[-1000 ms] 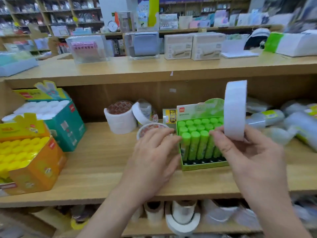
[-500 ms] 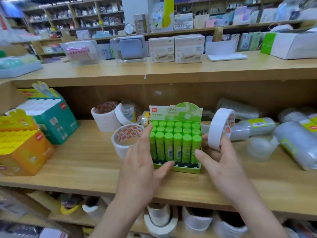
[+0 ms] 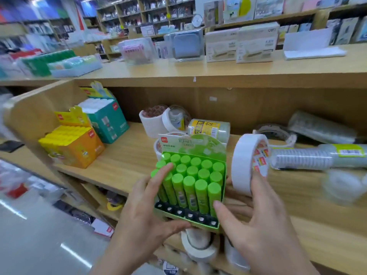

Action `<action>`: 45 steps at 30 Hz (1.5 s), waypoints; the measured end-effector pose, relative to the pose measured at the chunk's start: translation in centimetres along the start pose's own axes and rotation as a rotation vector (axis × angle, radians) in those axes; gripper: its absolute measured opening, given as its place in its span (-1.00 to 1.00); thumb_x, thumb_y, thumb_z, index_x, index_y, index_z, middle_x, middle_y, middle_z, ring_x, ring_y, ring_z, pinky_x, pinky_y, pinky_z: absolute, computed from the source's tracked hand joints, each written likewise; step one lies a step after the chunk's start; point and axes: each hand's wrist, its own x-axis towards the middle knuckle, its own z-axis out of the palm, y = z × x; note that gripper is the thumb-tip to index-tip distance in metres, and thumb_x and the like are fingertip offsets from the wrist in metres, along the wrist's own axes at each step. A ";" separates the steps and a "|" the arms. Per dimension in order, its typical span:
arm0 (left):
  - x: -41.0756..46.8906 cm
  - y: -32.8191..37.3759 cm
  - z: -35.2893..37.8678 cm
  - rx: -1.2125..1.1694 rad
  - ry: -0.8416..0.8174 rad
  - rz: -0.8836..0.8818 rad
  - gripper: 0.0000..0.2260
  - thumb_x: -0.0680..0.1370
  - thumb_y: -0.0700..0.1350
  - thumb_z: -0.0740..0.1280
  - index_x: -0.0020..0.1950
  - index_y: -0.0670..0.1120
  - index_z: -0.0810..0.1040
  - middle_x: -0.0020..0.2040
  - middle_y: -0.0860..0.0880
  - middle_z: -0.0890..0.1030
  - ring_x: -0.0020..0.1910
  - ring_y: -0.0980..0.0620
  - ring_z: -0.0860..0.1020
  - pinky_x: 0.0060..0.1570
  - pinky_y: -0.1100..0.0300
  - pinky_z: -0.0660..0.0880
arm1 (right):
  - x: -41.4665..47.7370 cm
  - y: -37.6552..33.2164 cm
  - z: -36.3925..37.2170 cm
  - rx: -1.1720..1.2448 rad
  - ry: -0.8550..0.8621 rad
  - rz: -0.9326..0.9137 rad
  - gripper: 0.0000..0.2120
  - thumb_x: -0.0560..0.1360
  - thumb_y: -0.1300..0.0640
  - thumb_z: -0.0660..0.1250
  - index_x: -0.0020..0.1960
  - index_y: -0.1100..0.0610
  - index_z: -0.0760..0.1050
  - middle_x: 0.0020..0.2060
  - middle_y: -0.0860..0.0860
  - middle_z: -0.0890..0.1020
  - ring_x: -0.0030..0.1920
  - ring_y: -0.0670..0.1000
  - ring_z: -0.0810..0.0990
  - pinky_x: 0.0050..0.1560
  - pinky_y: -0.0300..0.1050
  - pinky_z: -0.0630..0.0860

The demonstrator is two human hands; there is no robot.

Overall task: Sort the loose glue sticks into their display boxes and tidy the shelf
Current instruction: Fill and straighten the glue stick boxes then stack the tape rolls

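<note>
A green display box (image 3: 200,225) filled with upright green glue sticks (image 3: 190,187) is at the front edge of the wooden shelf (image 3: 127,155), tilted toward me. My left hand (image 3: 143,215) grips its left side, fingers across the caps and thumb under the front rim. My right hand (image 3: 264,225) holds a white tape roll (image 3: 244,161) with its fingers, just right of the box, while its thumb presses the box's front right corner. An orange box of yellow glue sticks (image 3: 79,147) and a teal box of white glue sticks (image 3: 107,124) stand at the shelf's left end.
More tape rolls (image 3: 153,120) and a wrapped tape pack (image 3: 210,128) stand behind the green box. Plastic-wrapped rolls (image 3: 309,157) lie along the right of the shelf. Tape rolls (image 3: 198,247) fill the shelf below. Boxed goods line the top board (image 3: 218,70).
The green box has come forward from mid-shelf to the front edge, held in both hands. My right hand brought the tape roll down from above the box to beside it.
</note>
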 end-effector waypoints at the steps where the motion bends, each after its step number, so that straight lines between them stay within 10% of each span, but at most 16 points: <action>1: -0.1 -0.5 -0.8 0.013 0.005 -0.020 -0.05 0.11 0.27 0.51 0.38 0.53 0.06 0.23 0.22 0.38 0.24 0.32 0.32 0.15 0.20 0.39 | 0.1 -0.3 1.0 -0.052 -0.017 -0.045 -0.64 0.31 -0.05 0.43 0.04 -0.07 0.38 0.01 -0.16 0.51 -0.12 -0.21 0.64 -0.17 -0.20 0.62; 10: 1.4 -9.8 -7.2 0.107 0.157 -0.186 0.00 0.17 -0.04 0.65 0.43 0.38 0.17 0.41 0.06 0.37 0.40 0.01 0.32 0.34 -0.12 0.36 | 3.4 -2.3 12.4 -0.248 -0.326 -0.281 -0.67 0.50 -0.11 0.15 0.21 -0.08 0.19 0.32 -0.14 0.17 0.08 0.06 0.48 0.09 0.06 0.44; 17: 5.4 -12.8 -8.5 0.609 0.139 0.205 -0.12 0.23 0.03 0.60 0.47 0.04 0.28 0.55 -0.18 0.14 0.51 -0.24 0.12 0.38 -0.23 0.25 | 7.1 -2.5 16.9 -0.243 -0.334 -0.290 -0.69 0.57 -0.02 0.09 0.19 0.14 0.39 0.24 -0.04 0.41 0.22 -0.04 0.40 0.20 -0.07 0.35; 26: 9.0 -14.7 -9.4 0.616 -0.011 0.222 -0.13 0.24 0.17 0.56 0.44 0.22 0.18 0.49 -0.07 0.30 0.49 -0.14 0.23 0.44 -0.16 0.07 | 6.8 -3.3 12.7 -0.405 -0.006 -0.428 -0.76 0.39 0.09 0.42 0.06 -0.01 0.58 -0.22 -0.32 0.48 -0.29 -0.45 0.39 -0.23 -0.50 0.31; 33: 9.9 -13.6 -9.2 0.589 -0.077 0.173 -0.20 0.30 0.04 0.56 0.42 0.18 0.19 0.54 0.01 0.18 0.55 -0.01 0.03 0.49 -0.08 -0.07 | 5.4 -3.2 6.5 -0.517 0.198 -0.324 -0.80 0.36 0.14 0.39 -0.03 -0.03 0.61 -0.20 -0.31 0.57 -0.35 -0.13 0.49 -0.29 -0.31 0.38; 38: 9.9 -8.1 -7.4 0.339 0.014 0.424 -0.50 0.47 0.06 0.29 0.38 -0.04 0.38 0.35 -0.02 0.46 0.32 0.03 0.37 0.35 0.34 0.10 | 7.5 -2.7 7.2 -0.538 0.144 -0.377 -0.77 0.37 0.19 0.38 0.01 0.06 0.63 -0.13 -0.17 0.63 -0.16 -0.18 0.56 -0.10 -0.24 0.47; 45: 10.9 -6.8 -4.2 -0.216 -0.124 0.217 -0.14 0.35 0.06 0.41 0.55 0.07 0.04 0.46 0.19 0.29 0.43 0.29 0.25 0.36 0.16 0.32 | 10.7 -2.7 9.4 -0.584 -0.095 -0.391 -0.81 0.38 0.14 0.31 -0.03 0.03 0.61 -0.15 -0.09 0.62 -0.10 -0.01 0.61 -0.13 0.01 0.57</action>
